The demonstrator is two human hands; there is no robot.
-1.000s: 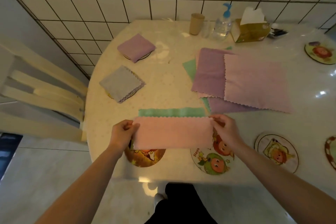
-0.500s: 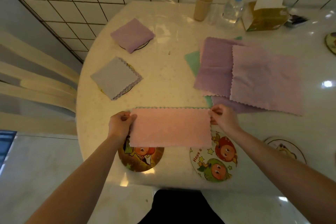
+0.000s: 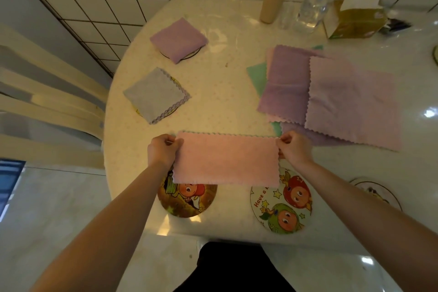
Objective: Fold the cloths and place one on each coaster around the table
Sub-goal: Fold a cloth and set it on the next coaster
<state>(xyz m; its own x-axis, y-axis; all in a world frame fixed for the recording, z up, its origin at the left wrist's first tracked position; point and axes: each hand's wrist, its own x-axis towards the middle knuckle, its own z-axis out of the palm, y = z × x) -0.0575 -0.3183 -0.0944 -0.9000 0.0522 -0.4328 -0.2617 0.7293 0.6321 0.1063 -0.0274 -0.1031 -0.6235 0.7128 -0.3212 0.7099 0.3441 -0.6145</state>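
Both our left hand (image 3: pixel 163 150) and right hand (image 3: pixel 294 148) pinch the folded pink cloth (image 3: pixel 226 159), stretched between them above two coasters (image 3: pixel 187 199)

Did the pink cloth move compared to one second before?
Yes. The pink cloth, held by the left hand and right hand, was folded further over: the green strip seen beyond its far edge is now covered, judged against the brown coaster.

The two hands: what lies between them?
In the head view, the pink rectangular folded cloth spans between the left hand and right hand, each pinching one end.
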